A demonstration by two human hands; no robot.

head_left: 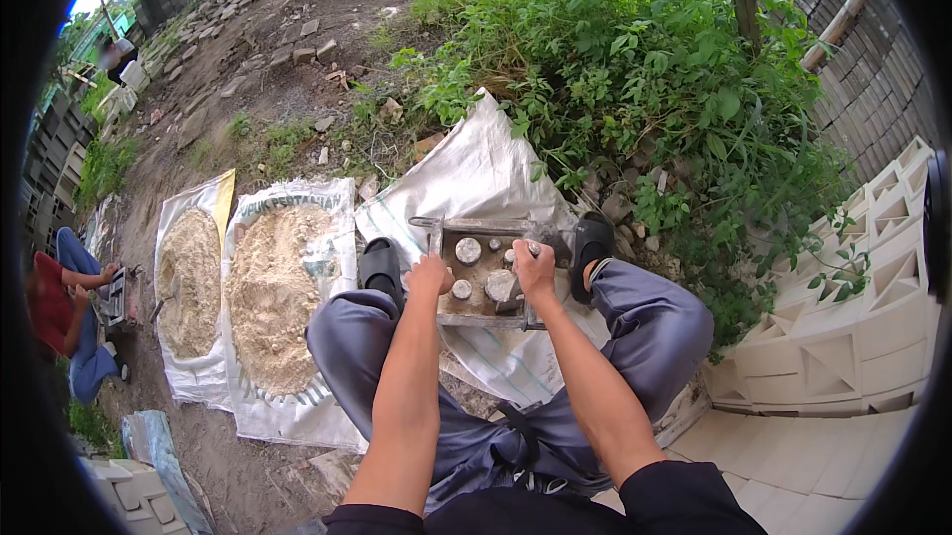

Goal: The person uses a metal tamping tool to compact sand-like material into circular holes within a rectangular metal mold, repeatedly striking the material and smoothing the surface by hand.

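Note:
Between my feet lies a rectangular mould box [478,320] with round pale discs of different sizes [468,251] inside and grey-brown material around them. My left hand [429,276] is closed on the box's left edge. Over the right part of the box, my right hand [536,275] grips a trowel-like tool [509,299], its handle end showing above the fist and a dark flat part below. The tool's exact shape is partly hidden by the hand. A white woven sack [486,163] is spread under the box.
Two sacks to the left carry heaps of pale sandy powder [278,287] [188,272]. Green bushes [645,69] grow ahead. Stacked pale patterned blocks [813,361] stand at right. At far left another person [69,307] sits by a similar box [124,297]; a further person [119,54] is behind.

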